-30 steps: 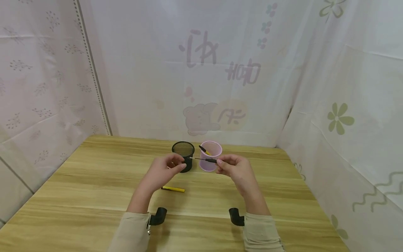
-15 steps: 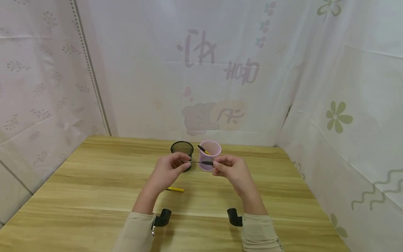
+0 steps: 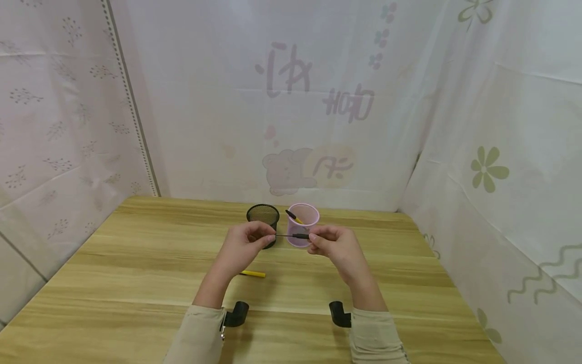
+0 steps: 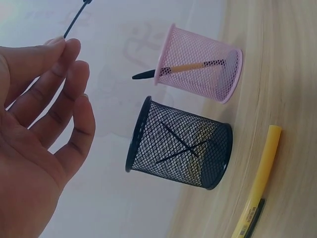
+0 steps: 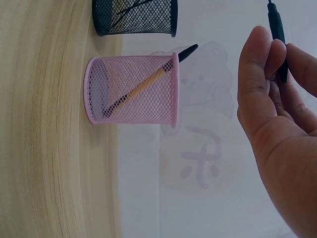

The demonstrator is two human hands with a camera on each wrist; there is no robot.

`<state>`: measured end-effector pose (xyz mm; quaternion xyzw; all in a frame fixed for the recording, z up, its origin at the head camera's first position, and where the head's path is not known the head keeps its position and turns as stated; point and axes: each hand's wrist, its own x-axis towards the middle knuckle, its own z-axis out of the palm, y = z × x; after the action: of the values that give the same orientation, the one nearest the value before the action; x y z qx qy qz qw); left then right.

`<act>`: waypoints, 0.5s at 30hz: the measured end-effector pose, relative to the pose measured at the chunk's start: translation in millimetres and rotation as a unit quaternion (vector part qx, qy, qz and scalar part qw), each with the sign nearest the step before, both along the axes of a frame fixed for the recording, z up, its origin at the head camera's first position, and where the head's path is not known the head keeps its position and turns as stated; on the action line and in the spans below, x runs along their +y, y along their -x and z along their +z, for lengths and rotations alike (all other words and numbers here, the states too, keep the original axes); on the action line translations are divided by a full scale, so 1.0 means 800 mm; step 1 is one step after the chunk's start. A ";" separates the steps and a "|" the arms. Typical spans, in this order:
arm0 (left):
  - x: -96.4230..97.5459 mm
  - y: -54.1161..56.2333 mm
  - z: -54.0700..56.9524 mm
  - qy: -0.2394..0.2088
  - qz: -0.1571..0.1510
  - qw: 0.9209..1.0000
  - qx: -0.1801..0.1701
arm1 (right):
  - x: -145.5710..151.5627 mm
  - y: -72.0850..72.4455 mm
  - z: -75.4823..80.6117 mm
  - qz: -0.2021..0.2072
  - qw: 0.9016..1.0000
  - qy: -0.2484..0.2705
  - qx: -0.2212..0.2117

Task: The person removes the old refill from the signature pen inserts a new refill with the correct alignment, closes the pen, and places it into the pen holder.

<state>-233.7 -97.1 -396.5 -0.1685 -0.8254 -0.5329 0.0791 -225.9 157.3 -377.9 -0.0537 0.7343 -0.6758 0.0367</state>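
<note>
Head view: the left hand (image 3: 243, 245) and right hand (image 3: 336, 247) face each other above the wood-grain table (image 3: 373, 283), with a slim black rod (image 3: 301, 236), thick at one end and thin at the other, level between them. The right hand is nearly closed, thumb and fingers pinching the thick end; the left hand's thumb and forefinger meet on the thin end, its other fingers loosely bent. Just beyond the left hand's fingers stands a black wire-mesh cup (image 4: 181, 176) (crossed dark lines show through its mesh, though I cannot tell what they are). Beyond the gap between the hands, nearer the right one, stands a pink wire-mesh cup (image 5: 176, 106); a yellow pen with black ends (image 5: 188, 52) leans inside, one tip above the rim. Beside the left wrist, a yellow tube with a black strip (image 4: 266, 161) lies on the table, partly hidden from above.
</note>
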 end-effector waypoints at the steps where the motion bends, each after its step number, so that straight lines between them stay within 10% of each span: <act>1: 0.000 0.000 0.000 -0.001 0.003 1.000 0.000 | 0.000 0.000 0.000 0.000 1.000 0.000 0.000; 15: -0.013 0.001 0.000 -0.009 0.030 1.000 0.000 | 0.006 -0.003 0.008 -0.015 1.000 -0.012 -0.001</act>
<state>-234.6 -107.6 -396.2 -0.1431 -0.8250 -0.5381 0.0963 -223.5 161.8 -371.4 -0.0420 0.7431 -0.6673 0.0278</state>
